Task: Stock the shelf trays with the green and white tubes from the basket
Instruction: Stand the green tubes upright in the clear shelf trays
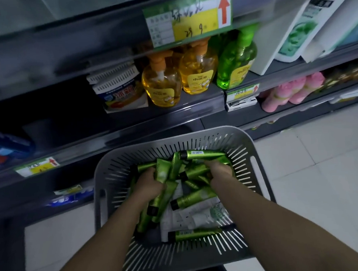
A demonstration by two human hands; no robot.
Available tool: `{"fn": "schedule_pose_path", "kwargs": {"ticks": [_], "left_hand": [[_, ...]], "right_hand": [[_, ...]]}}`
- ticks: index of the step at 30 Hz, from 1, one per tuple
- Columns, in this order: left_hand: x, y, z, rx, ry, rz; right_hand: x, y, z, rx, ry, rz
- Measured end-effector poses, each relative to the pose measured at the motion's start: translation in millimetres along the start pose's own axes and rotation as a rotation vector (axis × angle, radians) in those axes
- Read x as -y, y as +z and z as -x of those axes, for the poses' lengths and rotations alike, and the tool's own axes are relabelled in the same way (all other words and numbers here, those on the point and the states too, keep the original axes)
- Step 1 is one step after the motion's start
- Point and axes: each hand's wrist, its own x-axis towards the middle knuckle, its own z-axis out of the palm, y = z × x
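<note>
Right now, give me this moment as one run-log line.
stage: picking from grey slotted basket | left hand: grips green tubes | right hand: grips green tubes | white tubes: loose in basket

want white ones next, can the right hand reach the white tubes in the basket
Probably, once freed: the white tubes lie exposed near the right hand, which grips green tubes; one green tube lies partly over them.

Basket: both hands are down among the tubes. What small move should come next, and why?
Probably lift both hands out of the basket: the left hand and right hand each seem curled round green tubes, ready to carry to the shelf.
</note>
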Motion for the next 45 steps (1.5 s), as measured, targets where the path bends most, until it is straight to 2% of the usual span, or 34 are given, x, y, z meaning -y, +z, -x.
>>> {"fn": "schedule_pose_path", "kwargs": {"ticks": [5,9,14,19,24,30,39,45], "left_hand": [[3.7,-17.1,21.1,0.057,0.026,0.178],[4.8,-38.4,45.8,0.05,0.187,0.311],[11.2,-77.0,91.5,-0.075,0.306,0.466],[46.2,-122.5,142.0,-0.217,0.365,0.562],[84.6,-172.4,201.1,-0.299,0.448,0.501],[116.7,-228.6,259.3,-0.458,0.618,0.516],[131.7,-316.2,312.2,-0.628,0.585,0.517],[138.7,-371.4,338.0,-0.825,0.584,0.41]], "right_hand": [[-18.0,3.9,28.1,-0.046,-0.239,0.209],[-26.1,11.7,71.1,0.046,-0.509,0.395],[-35.3,33.1,129.8,0.127,-0.787,0.592],[-51.6,57.1,198.8,0.197,-1.013,0.668],[-76.1,84.9,262.2,0.263,-1.222,0.659],[-96.3,122.9,335.3,0.414,-1.364,0.669],[-76.1,173.5,419.0,0.547,-1.562,0.73],[-59.4,196.1,470.1,0.646,-1.73,0.815]]}}
